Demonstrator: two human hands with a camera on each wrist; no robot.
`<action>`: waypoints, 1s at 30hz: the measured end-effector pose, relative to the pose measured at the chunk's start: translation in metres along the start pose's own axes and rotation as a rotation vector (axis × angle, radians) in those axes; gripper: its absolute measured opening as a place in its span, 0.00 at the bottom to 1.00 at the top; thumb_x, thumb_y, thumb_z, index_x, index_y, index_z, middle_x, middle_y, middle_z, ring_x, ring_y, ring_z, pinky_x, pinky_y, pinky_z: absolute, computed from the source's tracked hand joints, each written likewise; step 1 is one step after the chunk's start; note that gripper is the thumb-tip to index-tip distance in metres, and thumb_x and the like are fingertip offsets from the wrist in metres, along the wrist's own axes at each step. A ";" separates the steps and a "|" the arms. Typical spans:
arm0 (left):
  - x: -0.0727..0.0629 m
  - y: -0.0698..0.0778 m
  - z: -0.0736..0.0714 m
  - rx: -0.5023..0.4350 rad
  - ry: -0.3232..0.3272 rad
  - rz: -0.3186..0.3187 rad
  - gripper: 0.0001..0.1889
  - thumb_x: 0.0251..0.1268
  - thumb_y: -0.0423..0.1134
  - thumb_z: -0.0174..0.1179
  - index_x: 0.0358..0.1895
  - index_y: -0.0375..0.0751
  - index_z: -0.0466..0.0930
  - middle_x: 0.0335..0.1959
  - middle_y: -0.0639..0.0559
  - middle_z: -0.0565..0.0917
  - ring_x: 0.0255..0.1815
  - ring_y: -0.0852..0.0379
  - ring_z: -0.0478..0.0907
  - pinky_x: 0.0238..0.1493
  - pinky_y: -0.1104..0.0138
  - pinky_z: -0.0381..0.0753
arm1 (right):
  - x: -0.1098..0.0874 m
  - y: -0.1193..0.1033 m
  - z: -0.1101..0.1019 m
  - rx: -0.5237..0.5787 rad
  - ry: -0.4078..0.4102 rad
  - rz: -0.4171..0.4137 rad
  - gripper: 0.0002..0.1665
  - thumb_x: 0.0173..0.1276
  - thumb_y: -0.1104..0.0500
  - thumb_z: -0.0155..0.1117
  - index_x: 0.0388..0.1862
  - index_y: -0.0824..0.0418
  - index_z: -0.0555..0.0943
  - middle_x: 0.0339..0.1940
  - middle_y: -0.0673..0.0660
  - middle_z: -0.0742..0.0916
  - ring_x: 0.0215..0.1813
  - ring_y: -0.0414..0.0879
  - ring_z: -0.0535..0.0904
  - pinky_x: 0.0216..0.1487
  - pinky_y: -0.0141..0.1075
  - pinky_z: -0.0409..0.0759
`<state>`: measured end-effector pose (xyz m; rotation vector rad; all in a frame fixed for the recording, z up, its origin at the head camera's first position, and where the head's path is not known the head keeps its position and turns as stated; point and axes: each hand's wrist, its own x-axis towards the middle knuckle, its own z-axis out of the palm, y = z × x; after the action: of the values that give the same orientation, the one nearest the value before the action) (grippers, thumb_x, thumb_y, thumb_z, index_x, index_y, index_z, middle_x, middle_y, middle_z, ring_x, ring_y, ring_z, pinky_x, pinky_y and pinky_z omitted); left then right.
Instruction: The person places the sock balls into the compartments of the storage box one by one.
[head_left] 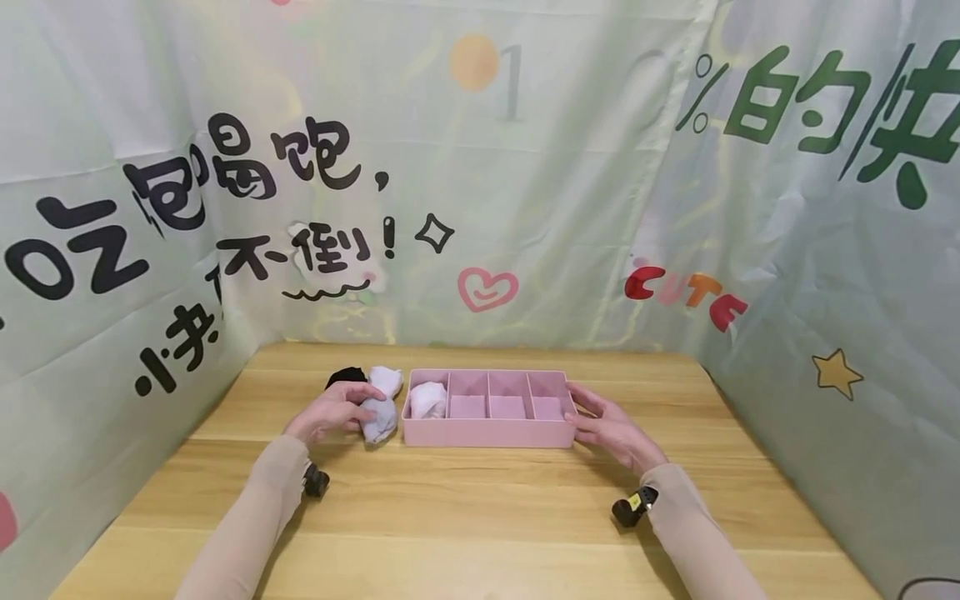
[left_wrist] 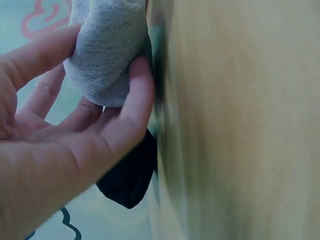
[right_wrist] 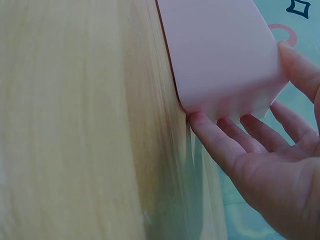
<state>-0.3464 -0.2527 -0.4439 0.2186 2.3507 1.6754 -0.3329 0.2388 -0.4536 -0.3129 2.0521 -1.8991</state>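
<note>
Grey bundle (head_left: pixel 381 423), just left of the box (head_left: pixel 487 433), is lightly pinched by the half-curled left hand (head_left: pixel 333 412), the box's end is touched by the spread-fingered right hand (head_left: pixel 618 431), and grasping seems in hand, a lift called for.

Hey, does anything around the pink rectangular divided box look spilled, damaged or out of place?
Nothing stands out. The pink rectangular divided box stands upright without visible damage, a white cloth bundle in its leftmost compartment. The left hand holds a grey cloth bundle; no spill shows.
</note>
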 end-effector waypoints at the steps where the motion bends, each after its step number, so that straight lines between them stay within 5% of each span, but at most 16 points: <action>1: 0.000 0.000 0.000 -0.016 -0.003 0.000 0.18 0.58 0.25 0.64 0.53 0.34 0.79 0.57 0.38 0.78 0.42 0.53 0.79 0.40 0.62 0.84 | 0.000 0.000 0.000 -0.001 -0.004 -0.002 0.45 0.73 0.62 0.59 0.81 0.56 0.47 0.81 0.65 0.50 0.75 0.63 0.59 0.63 0.42 0.77; 8: -0.003 0.000 -0.003 -0.136 -0.048 0.027 0.20 0.63 0.25 0.60 0.59 0.29 0.73 0.56 0.36 0.74 0.46 0.51 0.78 0.44 0.58 0.84 | 0.000 -0.002 0.004 0.024 0.011 0.019 0.45 0.72 0.64 0.60 0.81 0.55 0.49 0.81 0.63 0.52 0.77 0.62 0.57 0.63 0.43 0.77; 20: 0.005 0.011 -0.001 -0.159 0.066 0.117 0.22 0.66 0.25 0.52 0.64 0.32 0.72 0.65 0.34 0.70 0.50 0.53 0.75 0.44 0.63 0.83 | -0.003 -0.004 0.002 0.016 -0.018 -0.007 0.47 0.72 0.64 0.59 0.81 0.59 0.45 0.81 0.65 0.49 0.78 0.65 0.51 0.68 0.47 0.71; 30: 0.012 0.028 0.010 -0.154 0.175 0.234 0.20 0.62 0.24 0.49 0.57 0.33 0.79 0.54 0.48 0.78 0.32 0.64 0.72 0.30 0.72 0.75 | -0.003 -0.003 0.002 0.028 -0.006 -0.011 0.46 0.72 0.64 0.59 0.81 0.59 0.47 0.81 0.64 0.50 0.78 0.64 0.51 0.67 0.47 0.72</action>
<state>-0.3557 -0.2311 -0.4222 0.3431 2.3798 2.0527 -0.3298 0.2381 -0.4504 -0.3231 2.0224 -1.9288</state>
